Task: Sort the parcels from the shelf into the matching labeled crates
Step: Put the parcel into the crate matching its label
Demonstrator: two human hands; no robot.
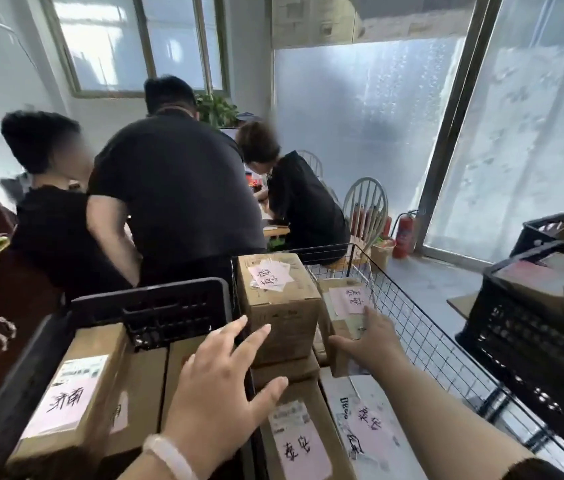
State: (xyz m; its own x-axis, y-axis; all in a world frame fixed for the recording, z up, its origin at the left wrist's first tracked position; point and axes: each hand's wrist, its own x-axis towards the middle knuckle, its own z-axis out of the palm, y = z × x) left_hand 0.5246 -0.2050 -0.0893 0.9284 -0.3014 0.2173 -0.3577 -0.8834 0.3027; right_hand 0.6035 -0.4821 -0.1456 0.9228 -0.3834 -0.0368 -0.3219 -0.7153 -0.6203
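Right hand [374, 341]: fingers grasping the small pink-labelled parcel [341, 299] at its near end, inside the wire basket [446, 348]. Left hand [225, 372]: fingers spread, holding nothing. Risk: an end-only grip may let the parcel tilt, slip, or knock the tall upright parcel [277, 306] beside it.

The black crate [533, 327] runs off the right edge.

Pink label [67, 401] on the cardboard parcel [100, 344] in the black crate [148, 296]: handwritten 济南. The tall parcel [278, 317], small parcel [341, 327], low parcel [322, 403] and white parcel [381, 393] carry pink labels with two handwritten characters each, not surely legible. Printed shipping labels [81, 370] are too fine to read.
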